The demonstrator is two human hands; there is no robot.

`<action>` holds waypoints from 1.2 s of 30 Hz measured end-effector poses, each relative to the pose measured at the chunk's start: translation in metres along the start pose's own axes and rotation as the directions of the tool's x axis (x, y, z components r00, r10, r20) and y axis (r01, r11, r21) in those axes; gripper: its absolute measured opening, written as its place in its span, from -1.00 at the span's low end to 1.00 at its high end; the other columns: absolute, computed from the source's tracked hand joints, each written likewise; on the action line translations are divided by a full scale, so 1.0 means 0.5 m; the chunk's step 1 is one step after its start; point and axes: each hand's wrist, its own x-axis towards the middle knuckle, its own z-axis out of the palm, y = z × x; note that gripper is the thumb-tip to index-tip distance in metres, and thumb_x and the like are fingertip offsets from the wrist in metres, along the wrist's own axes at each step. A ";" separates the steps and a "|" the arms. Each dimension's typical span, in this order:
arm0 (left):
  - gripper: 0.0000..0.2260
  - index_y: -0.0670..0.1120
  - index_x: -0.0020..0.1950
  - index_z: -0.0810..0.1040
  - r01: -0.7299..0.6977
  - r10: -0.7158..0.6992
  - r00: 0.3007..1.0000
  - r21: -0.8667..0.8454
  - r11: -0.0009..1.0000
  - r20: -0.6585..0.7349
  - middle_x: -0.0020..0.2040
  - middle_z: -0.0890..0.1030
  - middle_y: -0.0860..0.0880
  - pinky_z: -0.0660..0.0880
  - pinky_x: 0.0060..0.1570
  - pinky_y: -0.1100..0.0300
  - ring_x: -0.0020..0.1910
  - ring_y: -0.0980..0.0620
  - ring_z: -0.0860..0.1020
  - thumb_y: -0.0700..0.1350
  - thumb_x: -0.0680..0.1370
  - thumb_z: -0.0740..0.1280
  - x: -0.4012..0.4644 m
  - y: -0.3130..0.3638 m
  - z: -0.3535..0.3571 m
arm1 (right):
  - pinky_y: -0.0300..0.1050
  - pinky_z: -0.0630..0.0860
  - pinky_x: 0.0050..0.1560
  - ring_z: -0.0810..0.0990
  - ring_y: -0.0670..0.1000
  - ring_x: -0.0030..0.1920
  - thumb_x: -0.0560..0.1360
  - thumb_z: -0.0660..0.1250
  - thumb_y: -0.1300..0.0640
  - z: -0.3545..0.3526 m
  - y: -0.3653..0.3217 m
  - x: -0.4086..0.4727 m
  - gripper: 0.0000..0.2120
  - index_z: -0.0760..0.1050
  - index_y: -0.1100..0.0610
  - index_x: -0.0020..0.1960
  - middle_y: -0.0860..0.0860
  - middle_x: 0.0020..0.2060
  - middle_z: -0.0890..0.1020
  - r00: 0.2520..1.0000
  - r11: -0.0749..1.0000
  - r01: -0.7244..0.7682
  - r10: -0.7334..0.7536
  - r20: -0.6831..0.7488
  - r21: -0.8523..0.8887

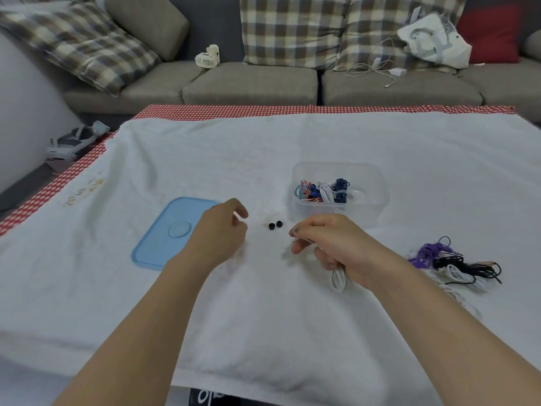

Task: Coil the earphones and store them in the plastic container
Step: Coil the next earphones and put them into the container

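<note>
Plaid cushions (292,27), small fan (208,56) on grey sofa (248,83).

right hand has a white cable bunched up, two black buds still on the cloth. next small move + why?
Probably keep winding: the right hand grips a partly coiled white earphone cable, while its two black earbuds lie loose on the white cloth between the hands. The left hand could feed that end in before anything goes into the clear plastic container, which is open.

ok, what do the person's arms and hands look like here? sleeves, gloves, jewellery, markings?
Both forearms are bare up to the frame edge: no sleeves in view. The left hand and right hand wear no gloves, and no watch, bracelet or ring shows. One nail on the right hand's fingers looks dark, possibly polish; too blurred to confirm.
</note>
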 end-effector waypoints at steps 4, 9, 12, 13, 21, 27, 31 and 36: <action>-0.75 0.01 0.24 0.56 -0.030 0.023 0.997 0.095 0.995 0.069 0.09 0.57 0.01 0.44 -0.17 0.18 -0.12 0.02 0.53 -0.20 0.59 0.30 0.007 -0.018 0.009 | -0.29 0.12 -0.56 0.17 -0.05 -0.58 0.54 0.30 0.25 0.008 -0.001 0.009 -0.86 0.60 0.23 0.05 0.08 -0.26 0.73 1.000 1.000 -0.016 0.016 0.003 0.020; -0.73 0.08 0.30 0.57 -0.081 0.075 0.995 0.098 0.992 0.058 0.12 0.55 0.04 0.48 -0.09 0.16 -0.05 0.03 0.54 -0.08 0.61 0.34 0.021 -0.015 0.031 | -0.26 0.08 -0.52 0.15 -0.04 -0.56 0.53 0.33 0.27 0.016 -0.002 0.017 -0.81 0.59 0.20 0.12 0.10 -0.23 0.73 1.000 0.999 -0.030 0.030 0.000 0.033; -0.79 0.07 0.22 0.61 -0.093 0.089 0.995 0.110 0.990 0.040 0.10 0.56 0.05 0.52 -0.07 0.13 -0.10 0.04 0.53 -0.06 0.60 0.33 0.029 -0.001 0.051 | -0.25 0.07 -0.52 0.15 -0.05 -0.55 0.53 0.31 0.26 0.019 -0.002 0.016 -0.80 0.59 0.16 0.13 0.11 -0.21 0.74 0.999 0.998 -0.044 0.044 0.006 0.052; -0.82 0.06 0.18 0.61 -0.093 0.090 0.995 0.118 0.989 0.031 0.09 0.57 0.05 0.51 -0.08 0.13 -0.11 0.04 0.52 -0.07 0.59 0.33 0.031 0.003 0.056 | -0.25 0.07 -0.52 0.14 -0.05 -0.55 0.54 0.30 0.26 0.019 -0.001 0.016 -0.81 0.58 0.15 0.13 0.11 -0.18 0.75 0.999 0.997 -0.050 0.049 0.008 0.059; -0.92 -0.06 -0.04 0.55 -0.111 0.112 0.994 0.189 0.976 0.002 -0.04 0.57 -0.01 0.49 -0.16 0.07 -0.16 -0.02 0.52 -0.21 0.57 0.27 0.039 0.020 0.070 | -0.24 0.09 -0.51 0.15 -0.05 -0.55 0.51 0.39 0.25 0.004 0.006 0.016 -0.81 0.57 0.12 0.12 0.12 -0.17 0.73 1.000 0.997 -0.010 0.010 -0.006 0.076; -0.97 -0.05 -0.04 0.54 -0.108 0.100 0.992 -0.106 0.988 -0.079 -0.10 0.64 0.04 0.47 -0.29 0.18 -0.27 0.07 0.53 -0.13 0.59 0.33 0.025 0.028 0.041 | -0.26 0.08 -0.52 0.15 -0.06 -0.55 0.47 0.44 0.25 -0.006 0.002 0.012 -0.85 0.59 0.18 0.04 0.10 -0.24 0.66 0.998 0.987 0.047 -0.039 -0.050 0.153; -0.97 -0.02 -0.06 0.56 -0.113 0.135 0.990 -0.340 0.933 0.040 -0.17 0.67 0.06 0.42 -0.31 0.21 -0.37 0.17 0.47 -0.12 0.58 0.37 -0.007 0.068 0.024 | -0.25 0.10 -0.53 0.16 -0.06 -0.57 0.51 0.40 0.23 -0.011 -0.006 -0.001 -0.90 0.62 0.20 0.02 0.06 -0.27 0.68 0.996 0.984 0.080 -0.072 -0.055 0.161; -0.96 -0.02 -0.05 0.60 -0.105 0.186 0.971 -0.435 0.894 0.149 -0.11 0.66 -0.01 0.44 -0.28 0.16 -0.33 0.08 0.46 -0.12 0.55 0.45 -0.043 0.076 0.025 | -0.21 0.08 -0.48 0.17 -0.07 -0.57 0.53 0.32 0.27 -0.016 -0.014 -0.015 -0.82 0.66 0.13 0.03 0.02 -0.31 0.61 0.999 0.970 0.043 -0.038 -0.024 0.241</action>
